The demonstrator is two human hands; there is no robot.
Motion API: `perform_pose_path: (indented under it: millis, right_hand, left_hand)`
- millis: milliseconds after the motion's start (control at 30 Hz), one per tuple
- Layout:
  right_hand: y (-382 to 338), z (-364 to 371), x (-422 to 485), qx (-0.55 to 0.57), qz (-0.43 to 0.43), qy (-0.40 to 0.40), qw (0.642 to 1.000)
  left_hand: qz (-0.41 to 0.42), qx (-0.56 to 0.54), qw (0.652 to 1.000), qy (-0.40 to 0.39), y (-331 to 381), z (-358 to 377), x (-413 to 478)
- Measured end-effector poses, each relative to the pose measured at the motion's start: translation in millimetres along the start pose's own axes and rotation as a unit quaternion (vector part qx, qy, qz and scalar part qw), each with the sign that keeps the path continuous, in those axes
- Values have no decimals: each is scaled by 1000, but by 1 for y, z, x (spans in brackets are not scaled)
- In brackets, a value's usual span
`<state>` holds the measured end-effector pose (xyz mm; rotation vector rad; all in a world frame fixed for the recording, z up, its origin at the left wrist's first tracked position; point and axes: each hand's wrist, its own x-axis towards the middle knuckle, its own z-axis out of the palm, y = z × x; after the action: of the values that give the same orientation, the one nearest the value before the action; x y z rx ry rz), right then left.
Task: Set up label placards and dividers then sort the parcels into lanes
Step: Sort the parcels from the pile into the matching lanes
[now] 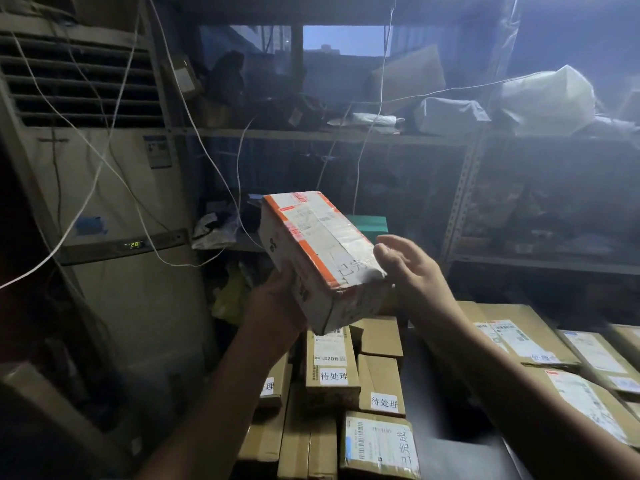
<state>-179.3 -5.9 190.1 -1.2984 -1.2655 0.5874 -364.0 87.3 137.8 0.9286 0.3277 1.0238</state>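
Head view: the left hand (277, 292) grips a parcel (311, 244) from underneath at its near left side. Its fingers are hidden behind the carton, and only the back of the hand and the wrist show. The parcel is held in the air, tilted, with its far end higher than the end nearest the person. It has an orange stripe along one long edge, a worn shipping label on top and a white slip with handwritten characters by the near end.

The right hand (408, 268) is just right of the parcel's near corner, its fingers loosely spread and slightly bent, holding nothing. Whether the fingertips touch the carton cannot be told.

Below both hands lie brown cartons (332, 362) packed side by side, several with white slips reading 待处理, and nearer the person is one carton (377, 445) marked 已完成. Below and right of the right hand are larger flat cartons (519, 330) with printed labels.

Left of the left hand stands an air conditioner (114, 188) showing 28. Beyond the hands are metal shelves (346, 136) with bags and loose white cords (207, 157).
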Motion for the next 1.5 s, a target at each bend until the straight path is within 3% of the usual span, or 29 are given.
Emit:
perform_pose_path:
  millis: [167,300,433,533,633,733,900,1100,1300,1500]
  right_hand:
    - [-2,1,-4,42,67,-29,996]
    - [4,-2,6,106,157,-76,979]
    - [16,-8,10,100,168,-102,975]
    - [24,-7,8,89,176,-80,977]
    - [32,-12,4,77,189,-49,978]
    - [42,-22,1,96,199,-23,975]
    - [54,-46,-6,91,223,6,971]
    - [65,-97,-22,54,251,42,965]
    - [95,-165,-39,66,262,65,960]
    - [131,-273,-66,79,265,90,957]
  left_hand:
    - [11,5,1000,10,-2,0,-2]
    - [36,109,993,21,2,13,-6]
    - [26,207,966,152,1,18,1]
    - [15,330,911,245,-2,18,16]
    - [-31,366,913,176,0,21,22]
    - [-106,331,932,99,4,21,22]
    - [-180,309,933,34,-14,31,40]
    - [-229,331,914,-54,-49,68,54]
    - [-247,381,887,-79,-103,117,72]
    - [-306,354,877,-109,-175,201,88]
